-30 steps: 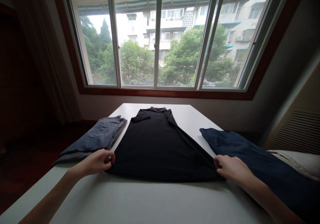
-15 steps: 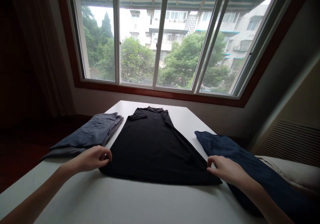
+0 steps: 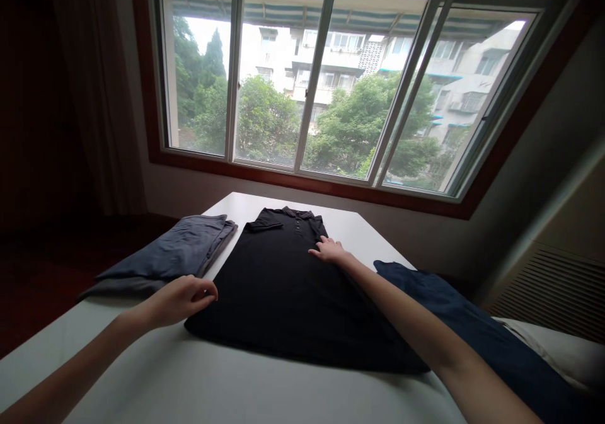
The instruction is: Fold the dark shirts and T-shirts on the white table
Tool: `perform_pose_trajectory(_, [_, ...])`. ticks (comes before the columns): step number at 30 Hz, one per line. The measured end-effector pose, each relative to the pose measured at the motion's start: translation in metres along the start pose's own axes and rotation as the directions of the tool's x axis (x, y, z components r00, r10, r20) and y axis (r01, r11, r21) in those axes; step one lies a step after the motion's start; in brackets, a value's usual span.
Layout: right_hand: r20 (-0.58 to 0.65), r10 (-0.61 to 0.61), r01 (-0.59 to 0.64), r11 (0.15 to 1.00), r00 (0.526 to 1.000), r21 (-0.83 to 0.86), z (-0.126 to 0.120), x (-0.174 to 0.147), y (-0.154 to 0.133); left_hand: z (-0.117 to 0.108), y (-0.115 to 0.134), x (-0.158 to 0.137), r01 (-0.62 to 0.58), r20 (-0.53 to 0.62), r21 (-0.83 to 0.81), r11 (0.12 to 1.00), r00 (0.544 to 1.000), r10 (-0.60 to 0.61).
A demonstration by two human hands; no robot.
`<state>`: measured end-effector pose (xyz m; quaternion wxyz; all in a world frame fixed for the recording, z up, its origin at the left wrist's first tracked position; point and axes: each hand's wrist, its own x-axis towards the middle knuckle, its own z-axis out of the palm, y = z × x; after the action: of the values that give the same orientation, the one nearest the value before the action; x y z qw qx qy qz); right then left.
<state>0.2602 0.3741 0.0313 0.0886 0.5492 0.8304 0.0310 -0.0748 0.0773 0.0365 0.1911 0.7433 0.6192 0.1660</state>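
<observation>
A black polo shirt (image 3: 283,292) lies spread face up on the white table (image 3: 142,373), its collar and buttons at the far end and its hem towards me. At its left edge, near the hem, my left hand (image 3: 184,298) is closed in a pinch on the fabric. My right hand (image 3: 331,249) reaches over the shirt's right side, fingers apart, touching it just below the right sleeve. My right forearm hides part of the shirt's right edge.
Folded grey-blue garments (image 3: 165,247) are stacked at the table's left edge. On the right lie dark navy garments (image 3: 454,304), with a pale cloth (image 3: 543,342) beyond them. A wide window (image 3: 302,90) is behind the table.
My right hand has left the shirt's lower right corner and moved forward and left to its upper right side, its fingers opening. My left hand stays at the left edge. The view has shifted slightly.
</observation>
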Motion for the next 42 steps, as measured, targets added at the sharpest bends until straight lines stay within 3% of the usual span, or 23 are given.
perform_pose_trajectory(4, [0.005,0.050,-0.050,0.998,0.999,0.032,0.018,0.029,-0.001,0.001,0.000,0.001,-0.005,-0.010,0.026,1.000,1.000,0.005])
perform_pose_trajectory(9, [-0.036,0.139,-0.136,0.988,0.990,0.073,0.026,0.042,0.026,0.001,0.002,0.002,-0.002,0.002,0.030,1.000,1.000,0.002])
perform_pose_trajectory(16, [-0.032,0.326,-0.320,0.940,0.945,0.120,0.039,0.033,0.088,0.002,0.006,0.001,0.011,0.041,0.030,0.999,0.999,-0.012])
perform_pose_trajectory(21, [0.014,0.386,-0.384,0.913,0.922,0.139,0.057,0.024,0.112,0.010,0.001,0.003,-0.021,0.024,0.076,0.997,1.000,0.020])
perform_pose_trajectory(27, [-0.039,0.363,-0.355,0.925,0.931,0.132,0.058,0.026,0.110,0.010,0.005,0.005,-0.028,0.037,0.047,0.998,0.999,0.026])
perform_pose_trajectory(35, [-0.104,0.161,-0.145,0.978,0.981,0.150,0.054,0.036,0.079,0.010,0.009,0.004,-0.032,0.054,0.037,0.999,0.998,0.030])
perform_pose_trajectory(42, [-0.063,0.177,-0.168,0.977,0.982,0.131,0.055,0.041,0.076,0.012,0.005,0.004,-0.039,0.039,0.057,0.998,0.999,0.037])
